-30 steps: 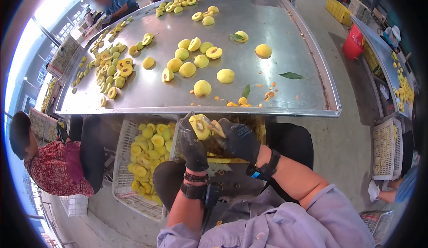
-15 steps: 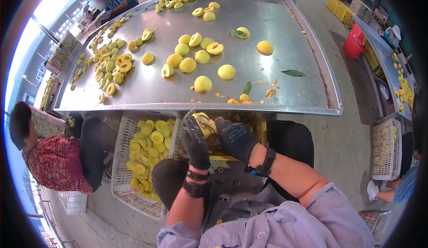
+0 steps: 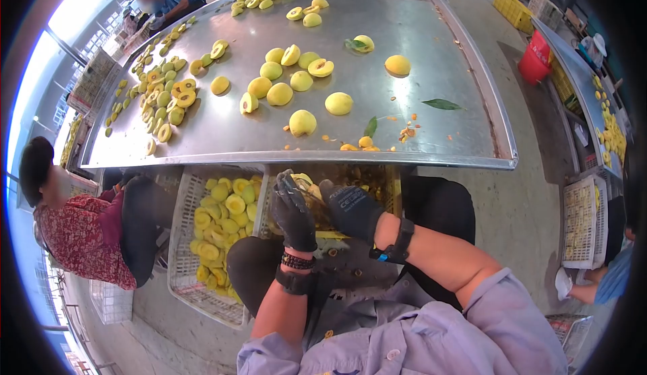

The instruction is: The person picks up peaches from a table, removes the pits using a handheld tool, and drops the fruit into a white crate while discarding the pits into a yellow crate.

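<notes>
My left hand, in a dark work glove, is closed around a yellow peach half just below the table's front edge. My right hand, gloved too, is closed beside the fruit, its fingertips up against it. A slim tool seems to be in that hand, but its shape is mostly hidden. Under both hands stands a yellow crate with dark scraps inside. To the left, a white crate holds many peach halves.
The metal table has a raised rim and carries whole peaches, cut halves, leaves and orange scraps. A person sits at my left; another works at the far left. A red bucket stands right.
Both hands stay together at the peach half, with the right one shifted slightly left and down. The gloved hand at the table's far edge has left the fruit. The person at left has raised the head.
</notes>
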Action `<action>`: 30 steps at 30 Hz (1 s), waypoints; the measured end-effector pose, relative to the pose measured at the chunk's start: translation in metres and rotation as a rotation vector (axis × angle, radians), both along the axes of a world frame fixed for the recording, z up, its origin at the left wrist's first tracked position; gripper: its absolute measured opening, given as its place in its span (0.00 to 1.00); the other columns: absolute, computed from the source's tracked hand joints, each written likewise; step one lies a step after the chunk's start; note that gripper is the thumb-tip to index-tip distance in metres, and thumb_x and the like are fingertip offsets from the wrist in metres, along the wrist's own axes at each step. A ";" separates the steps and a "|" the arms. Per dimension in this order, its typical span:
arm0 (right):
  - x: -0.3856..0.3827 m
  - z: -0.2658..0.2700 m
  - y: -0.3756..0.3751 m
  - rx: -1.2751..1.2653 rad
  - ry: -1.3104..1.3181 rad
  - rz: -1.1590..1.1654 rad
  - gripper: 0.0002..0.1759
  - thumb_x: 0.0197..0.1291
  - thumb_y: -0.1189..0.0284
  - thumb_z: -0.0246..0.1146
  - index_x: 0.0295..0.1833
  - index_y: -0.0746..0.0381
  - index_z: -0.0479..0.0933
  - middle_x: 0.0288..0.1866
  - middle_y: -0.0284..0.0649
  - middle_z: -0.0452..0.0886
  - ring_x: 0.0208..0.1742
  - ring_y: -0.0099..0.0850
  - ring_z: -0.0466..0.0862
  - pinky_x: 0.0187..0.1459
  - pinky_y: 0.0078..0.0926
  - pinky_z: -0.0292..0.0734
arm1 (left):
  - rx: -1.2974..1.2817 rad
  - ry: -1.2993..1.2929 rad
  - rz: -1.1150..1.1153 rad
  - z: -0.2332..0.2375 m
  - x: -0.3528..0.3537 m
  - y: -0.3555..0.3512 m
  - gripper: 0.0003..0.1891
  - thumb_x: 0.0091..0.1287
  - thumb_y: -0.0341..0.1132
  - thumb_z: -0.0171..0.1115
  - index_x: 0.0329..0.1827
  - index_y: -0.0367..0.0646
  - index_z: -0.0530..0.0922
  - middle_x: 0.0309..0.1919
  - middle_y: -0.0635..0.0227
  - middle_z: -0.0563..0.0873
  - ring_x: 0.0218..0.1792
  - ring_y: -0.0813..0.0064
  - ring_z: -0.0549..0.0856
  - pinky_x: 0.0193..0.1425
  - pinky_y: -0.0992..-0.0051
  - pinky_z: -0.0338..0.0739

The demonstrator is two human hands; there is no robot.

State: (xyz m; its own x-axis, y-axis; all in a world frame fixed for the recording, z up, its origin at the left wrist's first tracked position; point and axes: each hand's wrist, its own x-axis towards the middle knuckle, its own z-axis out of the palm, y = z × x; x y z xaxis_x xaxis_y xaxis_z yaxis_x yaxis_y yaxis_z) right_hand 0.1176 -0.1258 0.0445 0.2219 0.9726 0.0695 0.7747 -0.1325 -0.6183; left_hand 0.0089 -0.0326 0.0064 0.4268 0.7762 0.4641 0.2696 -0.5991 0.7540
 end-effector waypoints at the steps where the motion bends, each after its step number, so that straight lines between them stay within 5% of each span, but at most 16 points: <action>1: -0.001 0.002 0.000 -0.037 -0.005 -0.020 0.13 0.54 0.77 0.53 0.46 0.69 0.68 0.31 0.55 0.80 0.36 0.50 0.81 0.36 0.43 0.75 | 0.023 0.021 0.009 0.002 0.001 -0.002 0.18 0.72 0.30 0.42 0.61 0.31 0.67 0.52 0.52 0.79 0.52 0.55 0.78 0.55 0.65 0.74; 8: 0.010 -0.008 -0.007 0.080 -0.009 0.059 0.12 0.53 0.77 0.54 0.44 0.67 0.67 0.31 0.56 0.79 0.36 0.52 0.81 0.35 0.45 0.75 | -0.137 0.010 -0.008 0.011 0.004 -0.004 0.18 0.72 0.32 0.42 0.61 0.31 0.68 0.51 0.52 0.80 0.49 0.56 0.80 0.54 0.65 0.74; 17: 0.016 -0.030 -0.015 0.058 0.025 0.038 0.11 0.54 0.75 0.55 0.43 0.67 0.67 0.28 0.54 0.79 0.33 0.51 0.81 0.33 0.44 0.74 | 0.612 0.282 -0.003 -0.019 0.005 0.008 0.18 0.71 0.29 0.42 0.61 0.30 0.67 0.51 0.49 0.79 0.50 0.55 0.80 0.54 0.64 0.74; 21: 0.014 -0.031 -0.014 0.027 0.002 0.025 0.15 0.53 0.77 0.54 0.48 0.68 0.69 0.33 0.55 0.80 0.37 0.50 0.82 0.37 0.43 0.76 | 0.243 0.251 -0.031 -0.017 0.005 -0.001 0.19 0.67 0.23 0.45 0.62 0.32 0.66 0.55 0.49 0.76 0.54 0.54 0.78 0.57 0.64 0.73; 26: 0.011 -0.025 -0.021 -0.006 0.046 0.002 0.16 0.53 0.78 0.53 0.50 0.68 0.71 0.35 0.55 0.81 0.38 0.49 0.82 0.39 0.43 0.77 | 0.059 0.117 0.013 -0.009 0.016 -0.007 0.12 0.69 0.29 0.47 0.50 0.33 0.75 0.44 0.51 0.82 0.45 0.54 0.81 0.49 0.63 0.76; 30: 0.016 -0.021 -0.026 -0.021 0.058 -0.005 0.15 0.54 0.78 0.52 0.48 0.68 0.71 0.35 0.55 0.81 0.37 0.49 0.82 0.38 0.43 0.77 | 0.254 0.191 -0.029 -0.017 0.017 -0.003 0.14 0.71 0.31 0.45 0.53 0.33 0.74 0.46 0.51 0.82 0.47 0.55 0.81 0.51 0.65 0.75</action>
State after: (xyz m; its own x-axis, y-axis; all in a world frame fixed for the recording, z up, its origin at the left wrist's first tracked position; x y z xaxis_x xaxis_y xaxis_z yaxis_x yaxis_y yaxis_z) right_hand 0.1332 -0.1514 0.0237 0.2296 0.9726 0.0358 0.7370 -0.1497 -0.6591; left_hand 0.0260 -0.0352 -0.0108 0.5450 0.6318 0.5512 0.3721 -0.7713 0.5163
